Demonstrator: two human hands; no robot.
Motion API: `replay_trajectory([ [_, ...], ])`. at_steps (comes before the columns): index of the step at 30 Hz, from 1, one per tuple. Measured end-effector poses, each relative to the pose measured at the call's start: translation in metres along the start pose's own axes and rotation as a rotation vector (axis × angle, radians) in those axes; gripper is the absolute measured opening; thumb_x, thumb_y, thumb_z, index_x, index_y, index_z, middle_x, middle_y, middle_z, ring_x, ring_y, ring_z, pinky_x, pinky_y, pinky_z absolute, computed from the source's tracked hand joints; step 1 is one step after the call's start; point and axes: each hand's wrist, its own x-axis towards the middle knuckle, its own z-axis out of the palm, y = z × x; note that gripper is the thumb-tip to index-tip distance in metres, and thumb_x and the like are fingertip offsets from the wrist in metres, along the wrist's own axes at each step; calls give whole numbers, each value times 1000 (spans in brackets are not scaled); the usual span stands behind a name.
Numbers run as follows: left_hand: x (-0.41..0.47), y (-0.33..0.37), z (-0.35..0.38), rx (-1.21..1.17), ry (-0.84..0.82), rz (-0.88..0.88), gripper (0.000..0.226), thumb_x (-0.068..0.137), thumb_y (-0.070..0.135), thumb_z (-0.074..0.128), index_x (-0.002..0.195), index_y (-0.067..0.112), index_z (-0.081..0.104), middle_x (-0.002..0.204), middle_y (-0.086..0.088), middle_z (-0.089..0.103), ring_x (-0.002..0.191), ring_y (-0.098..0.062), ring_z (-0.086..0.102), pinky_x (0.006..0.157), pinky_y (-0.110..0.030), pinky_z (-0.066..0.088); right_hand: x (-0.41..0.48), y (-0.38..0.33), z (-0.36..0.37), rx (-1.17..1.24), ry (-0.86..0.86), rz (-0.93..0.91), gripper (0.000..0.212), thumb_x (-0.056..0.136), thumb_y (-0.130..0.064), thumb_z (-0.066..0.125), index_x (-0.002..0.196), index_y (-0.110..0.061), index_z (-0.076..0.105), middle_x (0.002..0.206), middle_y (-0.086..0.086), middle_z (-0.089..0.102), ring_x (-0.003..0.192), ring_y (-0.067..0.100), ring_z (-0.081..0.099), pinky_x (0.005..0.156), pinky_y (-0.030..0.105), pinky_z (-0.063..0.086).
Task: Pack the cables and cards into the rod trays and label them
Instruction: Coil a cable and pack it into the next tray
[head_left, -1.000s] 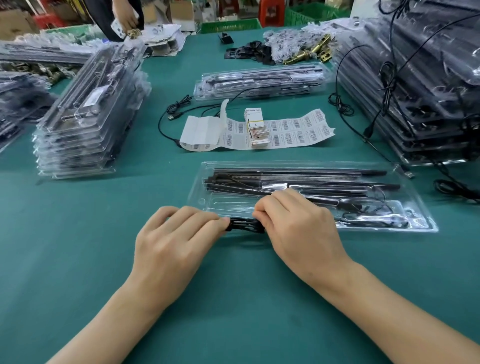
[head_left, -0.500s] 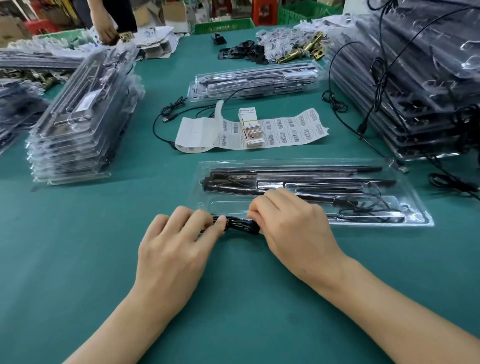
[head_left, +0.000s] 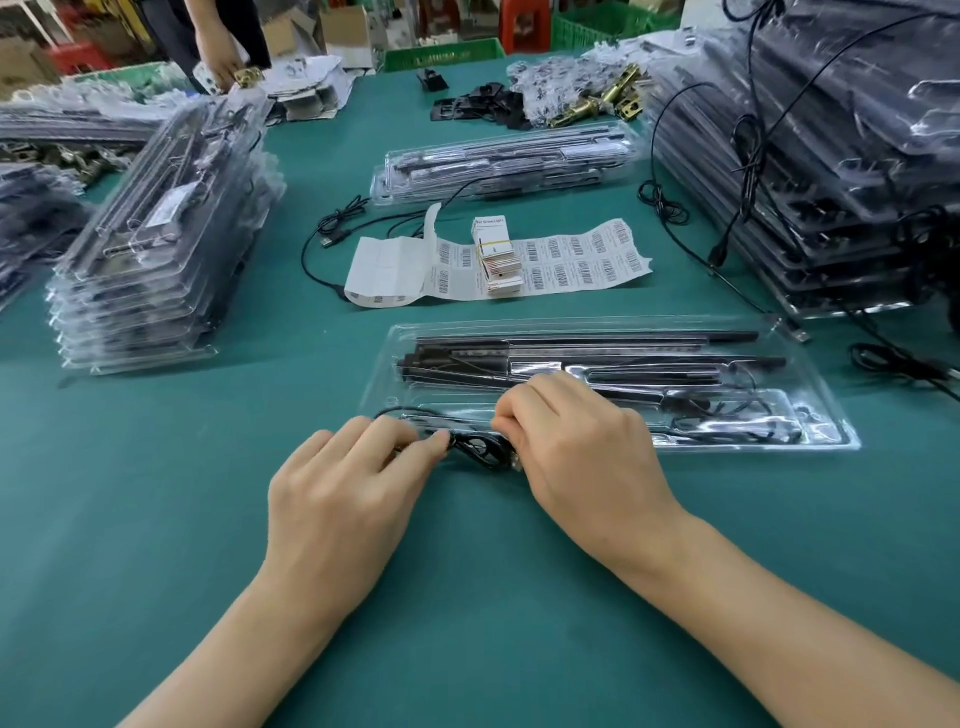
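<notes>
At the near edge of the clear tray (head_left: 810, 436), left hand (head_left: 343, 499) and right hand (head_left: 582, 447) both pinch a coiled black cable (head_left: 480, 448) on the green table (head_left: 156, 519).

Bare mat (head_left: 156, 493) lies open near and left of the rod tray (head_left: 395, 343). Left tray stack (head_left: 156, 244) and right tray stack (head_left: 841, 171) flank it; label sheet (head_left: 587, 260) and card stack (head_left: 497, 260) block the far side; loose cable (head_left: 883, 358) crosses at right.

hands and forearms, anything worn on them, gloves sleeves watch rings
Nothing worn shows. The left hand and right hand are bare: no gloves, no rings on the visible fingers. The left forearm and right forearm are uncovered to the frame's lower edge, no sleeves, watch or bracelet.
</notes>
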Motion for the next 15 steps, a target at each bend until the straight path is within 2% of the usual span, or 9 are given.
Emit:
replay_trajectory([
  [3, 3, 0, -1, -7, 9, -34, 16, 94, 19, 75, 78, 22, 76, 67, 4, 61, 52, -20, 53, 45, -34, 40, 0, 0, 0, -14, 9, -7, 24, 103, -20, 58, 81, -13, 65, 75, -3, 58, 71, 17, 57, 41, 33, 43],
  [6, 2, 4, -4, -4, -33, -4, 11, 92, 14, 75, 86, 22, 79, 78, 6, 69, 61, -20, 63, 50, -33, 45, -1, 0, 0, -21, 8, -10, 25, 102, -20, 59, 79, -13, 65, 73, -3, 57, 70, 17, 56, 40, 32, 41],
  [8, 1, 9, -7, -7, -76, 9, 10, 95, 17, 72, 89, 21, 78, 85, 7, 72, 70, -19, 67, 55, -32, 48, -2, 0, 0, -23, -2, -13, 25, 103, -21, 58, 80, -13, 64, 74, -3, 57, 71, 16, 56, 40, 33, 43],
  [11, -3, 18, -13, -50, -177, -12, 17, 100, 24, 63, 104, 16, 78, 100, 5, 73, 90, -19, 70, 75, -30, 51, -1, 0, 0, -25, -8, -15, 25, 104, -21, 57, 81, -13, 64, 75, -3, 57, 72, 17, 57, 41, 34, 44],
  [15, -15, 20, -23, -258, -242, -127, 30, 97, 18, 60, 122, 11, 74, 128, 3, 70, 118, -13, 67, 101, -27, 49, -2, 0, 1, -39, 7, -11, 25, 103, -21, 58, 80, -14, 64, 75, -4, 56, 71, 16, 57, 42, 34, 44],
])
